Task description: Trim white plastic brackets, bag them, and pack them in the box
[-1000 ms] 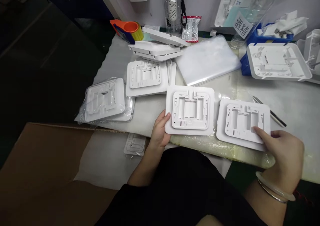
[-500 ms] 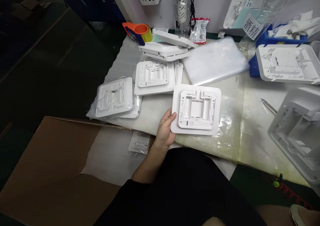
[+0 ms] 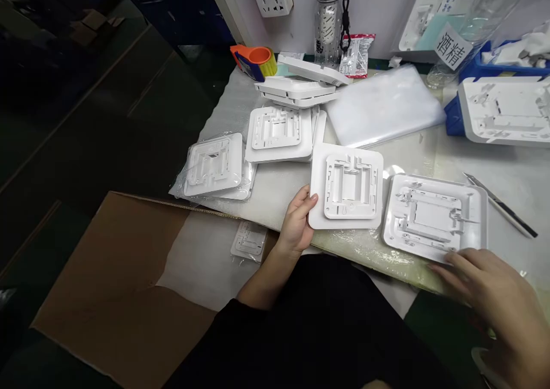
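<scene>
My left hand grips the left edge of a square white plastic housing, thumb on top; its recessed side faces up, over the table's front edge. To the right is a larger, shallow white plastic shell with ribs and clips inside. The fingers of my right hand are closed at the shell's lower right edge; part of this grip is hidden. Behind the left hand lie a similar white housing on a stack and bagged housings at the table's left edge.
A utility knife lies right of the shell. Clear plastic bags, stacked white shells, a tape dispenser and a bottle stand farther back. Blue bin at right; open cardboard box below left.
My right hand has come into view at the right. The large white shell has moved left from the right edge to beside the held housing. My left hand keeps its grip; the camera view has shifted.
</scene>
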Demonstrator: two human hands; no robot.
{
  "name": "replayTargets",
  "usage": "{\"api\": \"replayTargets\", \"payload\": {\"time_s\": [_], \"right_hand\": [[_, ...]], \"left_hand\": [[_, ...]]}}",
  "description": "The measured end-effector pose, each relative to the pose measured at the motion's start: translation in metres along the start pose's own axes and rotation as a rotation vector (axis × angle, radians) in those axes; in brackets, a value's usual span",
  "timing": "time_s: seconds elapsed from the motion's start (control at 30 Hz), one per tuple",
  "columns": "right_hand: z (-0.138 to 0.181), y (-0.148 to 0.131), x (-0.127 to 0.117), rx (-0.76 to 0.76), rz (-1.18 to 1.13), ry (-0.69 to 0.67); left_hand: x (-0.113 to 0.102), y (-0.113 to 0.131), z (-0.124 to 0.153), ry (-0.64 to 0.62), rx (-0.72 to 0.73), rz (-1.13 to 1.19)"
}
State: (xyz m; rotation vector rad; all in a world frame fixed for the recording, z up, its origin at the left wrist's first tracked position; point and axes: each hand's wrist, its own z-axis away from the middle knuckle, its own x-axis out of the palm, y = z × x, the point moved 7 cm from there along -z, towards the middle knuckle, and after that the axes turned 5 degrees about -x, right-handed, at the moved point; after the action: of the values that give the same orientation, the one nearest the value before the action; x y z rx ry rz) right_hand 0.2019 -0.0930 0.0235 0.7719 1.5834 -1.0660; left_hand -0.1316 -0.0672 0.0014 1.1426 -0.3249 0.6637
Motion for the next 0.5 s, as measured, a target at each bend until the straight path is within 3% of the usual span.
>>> {"api": "replayTargets", "payload": {"time_s": [0.1,0.17,0.27,0.33,0.4,0.5], "right_hand": [[-0.006,-0.025,-0.009,-0.138,0.050,0.131],[-0.017,-0.062,-0.011,-0.258,-0.061,0.186],[-0.041,-0.137,0.004,-0.564,-0.263,0.039],[-0.057,-0.174,0.019,-0.679,-0.276,-0.026],[-0.070,-0.191,0.033,-0.698,-0.206,-0.019],[-0.076,-0.195,0.041,-0.702,-0.213,0.049]], "left_hand": [[0.005,0.000,0.003,-0.007,0.003,0.005],[0.011,-0.001,0.006,-0.023,-0.003,0.008],[0.020,-0.003,0.011,-0.030,-0.013,0.017],[0.024,-0.004,0.013,-0.033,-0.014,0.035],[0.028,-0.004,0.015,-0.044,-0.014,0.059],[0.027,-0.002,0.016,-0.040,-0.013,0.090]]}}
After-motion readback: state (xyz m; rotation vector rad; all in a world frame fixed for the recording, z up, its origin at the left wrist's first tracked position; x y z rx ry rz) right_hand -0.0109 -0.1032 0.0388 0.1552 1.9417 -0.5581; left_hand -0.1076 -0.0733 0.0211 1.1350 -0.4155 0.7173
